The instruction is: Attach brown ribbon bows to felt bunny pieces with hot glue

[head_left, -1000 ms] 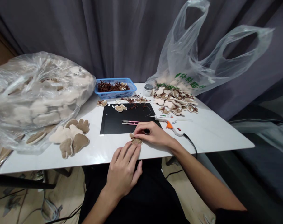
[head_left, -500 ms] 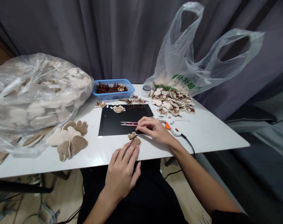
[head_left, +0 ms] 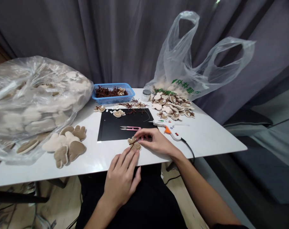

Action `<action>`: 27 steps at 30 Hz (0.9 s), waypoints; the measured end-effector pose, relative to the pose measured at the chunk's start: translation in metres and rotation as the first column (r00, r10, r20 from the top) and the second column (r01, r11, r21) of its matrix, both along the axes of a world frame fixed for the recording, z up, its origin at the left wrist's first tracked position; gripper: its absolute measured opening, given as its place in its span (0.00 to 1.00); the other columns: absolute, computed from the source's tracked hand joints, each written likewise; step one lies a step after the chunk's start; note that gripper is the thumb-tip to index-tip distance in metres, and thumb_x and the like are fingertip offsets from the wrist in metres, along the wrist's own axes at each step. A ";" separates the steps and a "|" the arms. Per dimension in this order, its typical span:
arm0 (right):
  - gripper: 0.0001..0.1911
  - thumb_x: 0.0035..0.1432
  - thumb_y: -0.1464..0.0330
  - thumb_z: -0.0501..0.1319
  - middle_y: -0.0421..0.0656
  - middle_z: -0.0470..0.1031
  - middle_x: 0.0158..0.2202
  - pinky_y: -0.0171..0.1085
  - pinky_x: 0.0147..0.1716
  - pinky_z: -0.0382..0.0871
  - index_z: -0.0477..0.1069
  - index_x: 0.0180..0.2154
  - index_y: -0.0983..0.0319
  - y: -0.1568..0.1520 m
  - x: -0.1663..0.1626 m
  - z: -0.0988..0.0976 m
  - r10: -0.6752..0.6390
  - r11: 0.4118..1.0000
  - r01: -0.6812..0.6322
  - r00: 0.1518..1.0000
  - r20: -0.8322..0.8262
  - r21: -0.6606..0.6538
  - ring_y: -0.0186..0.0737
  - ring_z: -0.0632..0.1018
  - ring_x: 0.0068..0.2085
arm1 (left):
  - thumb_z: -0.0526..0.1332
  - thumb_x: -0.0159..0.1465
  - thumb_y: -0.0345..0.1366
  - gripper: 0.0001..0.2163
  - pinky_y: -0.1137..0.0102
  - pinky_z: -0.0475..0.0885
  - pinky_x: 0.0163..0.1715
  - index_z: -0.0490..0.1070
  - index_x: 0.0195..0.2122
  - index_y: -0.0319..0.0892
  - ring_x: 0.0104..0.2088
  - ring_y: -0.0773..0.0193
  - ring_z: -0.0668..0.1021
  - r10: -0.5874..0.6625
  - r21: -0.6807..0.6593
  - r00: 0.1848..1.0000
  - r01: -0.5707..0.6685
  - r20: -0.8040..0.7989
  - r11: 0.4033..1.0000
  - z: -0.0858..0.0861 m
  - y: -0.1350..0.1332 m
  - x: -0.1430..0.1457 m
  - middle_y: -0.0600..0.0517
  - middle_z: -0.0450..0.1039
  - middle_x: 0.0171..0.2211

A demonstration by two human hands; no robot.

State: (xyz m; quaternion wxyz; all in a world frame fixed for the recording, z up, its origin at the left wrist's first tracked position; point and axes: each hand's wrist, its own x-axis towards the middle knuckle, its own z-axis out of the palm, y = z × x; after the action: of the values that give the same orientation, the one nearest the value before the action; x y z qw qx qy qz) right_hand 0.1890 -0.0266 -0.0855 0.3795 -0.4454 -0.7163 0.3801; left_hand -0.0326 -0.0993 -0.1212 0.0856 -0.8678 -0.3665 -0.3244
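A small brown plush bunny-shaped piece (head_left: 136, 146) with cream edging and a dark brown bow lies on the table near its front edge. My left hand (head_left: 121, 178) rests flat, its outstretched fingertips touching the lower part of the piece. My right hand (head_left: 154, 140) is at the piece's upper right, thumb and fingers pinched together beside the bow. Whatever sits between those fingertips is too small to make out. Just beyond, pink-handled thread snips (head_left: 130, 128) lie on a black mat (head_left: 108, 132).
A white and orange glue gun (head_left: 168, 128) lies to the right, its cable running off the table. Behind are a blue basket (head_left: 113, 101) of brown bows, a lidded jar (head_left: 146, 95) and a heap of finished bunnies (head_left: 173, 106). Loose plush pieces (head_left: 68, 143) and a bulging plastic bag (head_left: 39, 105) occupy the left.
My right hand has come down and closer to the bunny piece, beside its bow. My left hand stays on the piece. The whole view has shifted slightly.
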 end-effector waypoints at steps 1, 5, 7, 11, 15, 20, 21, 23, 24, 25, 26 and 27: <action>0.09 0.61 0.68 0.67 0.45 0.86 0.40 0.39 0.36 0.67 0.82 0.43 0.61 0.000 0.000 0.000 -0.005 1.000 0.005 1.000 -0.007 -0.005 0.42 0.80 0.37 | 0.58 0.74 0.33 0.20 0.58 0.66 0.60 0.73 0.66 0.40 0.62 0.51 0.79 0.001 -0.001 1.000 -0.001 0.001 1.000 0.000 0.000 0.000 0.47 0.78 0.63; 0.08 0.61 0.65 0.69 0.45 0.85 0.37 0.39 0.37 0.68 0.82 0.40 0.61 -0.001 -0.001 -0.001 -0.033 0.999 0.032 0.998 -0.044 -0.030 0.44 0.82 0.38 | 0.58 0.74 0.34 0.20 0.58 0.66 0.60 0.74 0.65 0.40 0.62 0.52 0.78 0.006 -0.009 1.000 -0.006 0.002 1.000 0.000 0.000 0.000 0.47 0.78 0.64; 0.08 0.61 0.64 0.69 0.45 0.85 0.37 0.39 0.36 0.68 0.82 0.40 0.61 -0.001 0.000 -0.001 -0.038 0.999 0.037 0.998 -0.055 -0.025 0.44 0.82 0.38 | 0.57 0.74 0.34 0.20 0.59 0.66 0.61 0.73 0.66 0.40 0.63 0.52 0.78 0.006 -0.012 1.000 -0.006 0.001 1.000 0.000 -0.001 0.000 0.47 0.77 0.64; 0.08 0.61 0.65 0.70 0.44 0.84 0.36 0.38 0.36 0.69 0.83 0.41 0.61 -0.002 0.000 -0.001 -0.041 0.999 0.041 0.997 -0.062 0.002 0.42 0.80 0.36 | 0.57 0.74 0.34 0.20 0.59 0.66 0.61 0.73 0.66 0.39 0.63 0.51 0.78 0.000 -0.020 1.000 0.000 -0.002 1.000 -0.001 -0.001 0.001 0.46 0.77 0.65; 0.07 0.62 0.65 0.69 0.44 0.84 0.37 0.39 0.34 0.69 0.83 0.41 0.60 -0.003 -0.002 -0.002 -0.054 0.998 0.055 0.998 -0.022 0.040 0.41 0.77 0.34 | 0.58 0.74 0.34 0.21 0.59 0.67 0.61 0.73 0.66 0.40 0.63 0.51 0.78 0.003 -0.029 1.000 -0.004 -0.019 1.000 0.000 -0.002 0.000 0.46 0.77 0.65; 0.07 0.63 0.65 0.68 0.45 0.84 0.40 0.40 0.37 0.71 0.83 0.42 0.59 -0.005 -0.001 -0.003 -0.031 0.996 0.032 0.999 -0.011 0.089 0.42 0.78 0.36 | 0.57 0.74 0.34 0.21 0.59 0.67 0.61 0.73 0.66 0.40 0.63 0.51 0.78 0.003 -0.028 1.000 -0.004 -0.020 1.000 0.000 -0.002 -0.001 0.46 0.77 0.64; 0.07 0.63 0.65 0.68 0.46 0.84 0.40 0.40 0.37 0.71 0.83 0.42 0.59 -0.004 -0.001 -0.003 -0.034 0.995 0.035 0.999 -0.015 0.092 0.42 0.78 0.37 | 0.58 0.74 0.34 0.21 0.59 0.67 0.61 0.73 0.66 0.40 0.63 0.51 0.78 0.005 -0.030 1.000 -0.005 -0.021 1.000 0.000 -0.002 -0.001 0.46 0.77 0.65; 0.07 0.64 0.64 0.69 0.46 0.84 0.40 0.40 0.37 0.72 0.83 0.41 0.59 -0.004 0.000 -0.003 -0.039 0.996 0.041 0.999 -0.021 0.081 0.42 0.79 0.36 | 0.58 0.74 0.34 0.22 0.59 0.68 0.61 0.72 0.67 0.41 0.64 0.51 0.77 0.005 -0.032 1.000 -0.006 -0.026 0.999 0.000 -0.002 -0.001 0.46 0.77 0.65; 0.07 0.64 0.64 0.69 0.46 0.85 0.39 0.41 0.37 0.73 0.83 0.41 0.59 -0.003 0.000 -0.004 -0.038 0.997 0.040 0.999 -0.025 0.069 0.43 0.79 0.36 | 0.58 0.73 0.34 0.22 0.59 0.68 0.60 0.72 0.68 0.41 0.64 0.51 0.77 0.005 -0.033 1.000 -0.005 -0.027 0.999 0.000 -0.002 -0.001 0.46 0.77 0.65; 0.08 0.64 0.63 0.69 0.46 0.85 0.39 0.41 0.37 0.73 0.83 0.41 0.59 -0.003 0.000 -0.004 -0.035 0.998 0.037 0.999 -0.029 0.056 0.43 0.79 0.36 | 0.58 0.73 0.34 0.22 0.59 0.68 0.60 0.72 0.68 0.41 0.64 0.51 0.77 0.003 -0.034 1.000 -0.004 -0.026 0.999 0.000 -0.002 -0.001 0.46 0.76 0.65; 0.08 0.64 0.63 0.69 0.45 0.85 0.39 0.41 0.37 0.73 0.83 0.41 0.59 -0.003 0.000 -0.004 -0.032 0.998 0.034 0.999 -0.033 0.046 0.43 0.80 0.36 | 0.58 0.73 0.34 0.22 0.59 0.68 0.60 0.72 0.68 0.41 0.64 0.51 0.77 0.001 -0.032 1.000 -0.002 -0.022 0.999 0.000 -0.002 -0.001 0.46 0.76 0.65; 0.08 0.63 0.63 0.69 0.45 0.85 0.39 0.41 0.37 0.74 0.83 0.41 0.60 -0.002 0.000 -0.003 -0.030 0.999 0.031 0.999 -0.039 0.038 0.43 0.80 0.36 | 0.58 0.73 0.34 0.22 0.59 0.68 0.60 0.72 0.67 0.40 0.64 0.51 0.77 0.000 -0.031 1.000 -0.001 -0.019 1.000 0.000 -0.002 -0.001 0.46 0.76 0.65</action>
State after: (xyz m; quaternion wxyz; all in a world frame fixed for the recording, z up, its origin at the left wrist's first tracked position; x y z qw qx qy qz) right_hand 0.1889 -0.0291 -0.0889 0.4073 -0.4416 -0.7092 0.3690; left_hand -0.0336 -0.1016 -0.1214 0.0754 -0.8720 -0.3709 -0.3105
